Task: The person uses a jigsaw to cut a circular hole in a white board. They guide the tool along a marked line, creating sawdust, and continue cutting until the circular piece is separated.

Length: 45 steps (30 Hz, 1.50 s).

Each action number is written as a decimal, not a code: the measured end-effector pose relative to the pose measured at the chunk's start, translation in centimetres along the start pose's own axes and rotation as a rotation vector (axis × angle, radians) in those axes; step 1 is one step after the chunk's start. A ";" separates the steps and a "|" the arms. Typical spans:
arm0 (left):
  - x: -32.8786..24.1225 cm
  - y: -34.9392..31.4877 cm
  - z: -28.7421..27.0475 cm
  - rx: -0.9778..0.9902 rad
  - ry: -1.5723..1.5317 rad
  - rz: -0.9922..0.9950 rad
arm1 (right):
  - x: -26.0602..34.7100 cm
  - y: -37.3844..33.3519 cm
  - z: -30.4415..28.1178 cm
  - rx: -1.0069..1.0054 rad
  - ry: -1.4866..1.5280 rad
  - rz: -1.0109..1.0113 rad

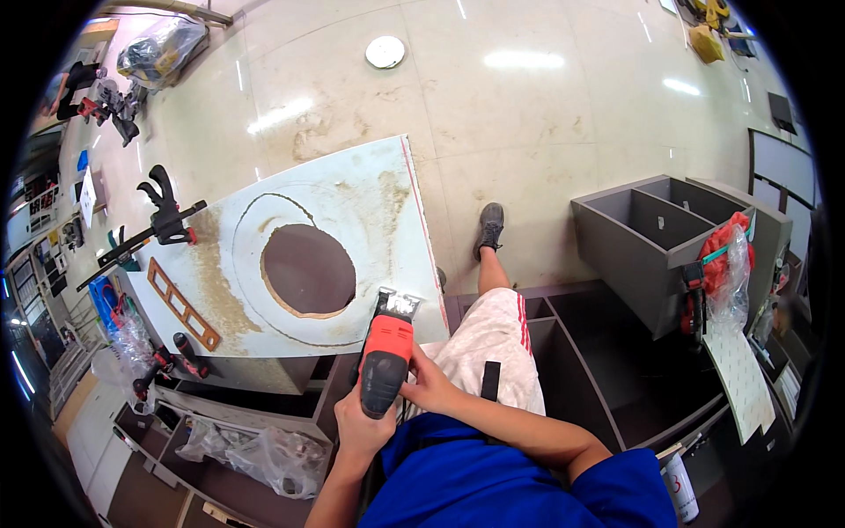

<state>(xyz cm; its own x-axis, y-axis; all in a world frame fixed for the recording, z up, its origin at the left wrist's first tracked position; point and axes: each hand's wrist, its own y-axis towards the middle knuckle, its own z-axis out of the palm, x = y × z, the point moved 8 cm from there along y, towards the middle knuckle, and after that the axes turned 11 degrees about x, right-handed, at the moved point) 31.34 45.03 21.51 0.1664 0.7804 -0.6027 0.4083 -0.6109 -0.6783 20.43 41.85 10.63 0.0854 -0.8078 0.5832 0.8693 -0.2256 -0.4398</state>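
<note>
A red and black jigsaw (pixel 387 348) rests with its metal base on a white board (pixel 370 189), close to the board's near right edge. My left hand (pixel 363 424) is closed round the rear of its body. From the other side my right hand (pixel 428 380) holds the tool, with its fingertips hidden behind the casing. The blade is out of sight. Left of the jigsaw the board has a large round hole (pixel 308 268), ringed by a wider dark curved line. Sawdust lies in streaks on the board.
A black clamp (pixel 163 216) grips the board's left end, near a slotted orange-brown strip (pixel 183 304). Cordless drills (pixel 154 374) lie at the left. A white disc (pixel 385 52) is on the floor. Dark cabinet boxes (pixel 647 220) stand to the right. Plastic bags (pixel 264 453) lie below.
</note>
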 end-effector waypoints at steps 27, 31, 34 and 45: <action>-0.9 0.7 0.7 -0.064 -0.073 -0.054 | 2.7 1.1 -1.5 0.019 -0.114 0.006; -1.1 0.9 0.8 -0.079 -0.085 -0.067 | 2.9 1.2 -1.7 0.039 -0.118 0.014; -1.2 1.0 0.9 -0.090 -0.101 -0.078 | 3.0 1.3 -2.0 0.044 -0.127 0.054; -1.8 1.7 0.9 -0.103 -0.152 -0.099 | 3.7 1.8 -2.7 0.081 -0.136 0.084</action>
<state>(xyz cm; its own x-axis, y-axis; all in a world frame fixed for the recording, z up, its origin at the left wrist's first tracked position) 30.88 42.47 21.09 -0.0137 0.8021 -0.5971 0.5070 -0.5091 -0.6955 21.04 37.03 10.12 0.2198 -0.7394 0.6364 0.8924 -0.1111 -0.4373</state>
